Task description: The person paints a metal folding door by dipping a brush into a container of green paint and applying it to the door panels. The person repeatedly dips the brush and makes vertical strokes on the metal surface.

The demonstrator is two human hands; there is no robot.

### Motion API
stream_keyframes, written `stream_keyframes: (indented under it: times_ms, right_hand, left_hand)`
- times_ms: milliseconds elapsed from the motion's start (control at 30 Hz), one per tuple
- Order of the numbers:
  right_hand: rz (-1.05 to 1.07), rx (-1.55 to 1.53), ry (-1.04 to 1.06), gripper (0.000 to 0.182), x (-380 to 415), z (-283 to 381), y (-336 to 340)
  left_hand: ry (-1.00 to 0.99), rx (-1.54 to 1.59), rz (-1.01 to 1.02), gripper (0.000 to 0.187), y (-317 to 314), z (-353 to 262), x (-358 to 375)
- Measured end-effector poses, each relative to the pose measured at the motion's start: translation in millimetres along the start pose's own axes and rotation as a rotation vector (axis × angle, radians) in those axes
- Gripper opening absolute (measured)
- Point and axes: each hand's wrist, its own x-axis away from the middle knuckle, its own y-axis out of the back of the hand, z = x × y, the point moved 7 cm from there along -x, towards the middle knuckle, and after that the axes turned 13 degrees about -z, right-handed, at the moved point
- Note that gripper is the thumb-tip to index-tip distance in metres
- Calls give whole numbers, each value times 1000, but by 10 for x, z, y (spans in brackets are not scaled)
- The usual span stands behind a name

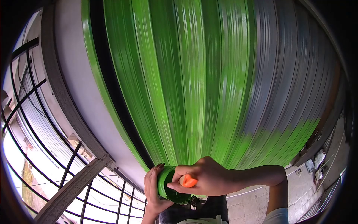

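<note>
My left hand (pixel 150 188) is closed around the side of a can (pixel 162 183) smeared with green paint, keeping it up near my body. Over the can's mouth, my right hand (pixel 209 176) grips a paintbrush (pixel 189 181) by its handle, which has an orange end. The brush's bristles are hidden, pointing down into the can. Ahead stands a ribbed metal panel (pixel 192 82), coated in glossy green over its left and middle parts. Its right part (pixel 289 71) is bare grey, with an uneven green patch (pixel 272 147) along the bottom.
On the left, a black metal grille (pixel 31 89) and a brown beam (pixel 72 188) border a bright outside area. A pale wall strip (pixel 80 71) runs beside the panel. Pale floor tiles (pixel 253 203) lie below right, with small items (pixel 319 158) near the right edge.
</note>
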Motion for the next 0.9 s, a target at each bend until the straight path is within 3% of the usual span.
stream_keyframes:
  times_ms: [233,333,367,500,633,767,900]
  right_hand:
    - [-139,-154,51,14,5,58,210]
    - [-44,-102,140,14,60,23,146]
    - [-33,-63,289,13,78,93,149]
    - [247,205,447,19,244,107,18]
    - [140,773,807,29,454,270,-74]
    - [37,852,883,31,582,345,-120]
    - [61,751,692,37,728,146,-168]
  left_hand:
    - [64,3,22,100,-46,156,132]
    - [228,63,86,105,-78,263,178]
    - [251,77,103,105,-81,280,192]
    - [339,165,165,106,-134,349,263]
    - [346,172,192,106,-165,331,247]
    - [391,159,176,105,-173,360,296]
    - [389,134,147,105,-178,437,348]
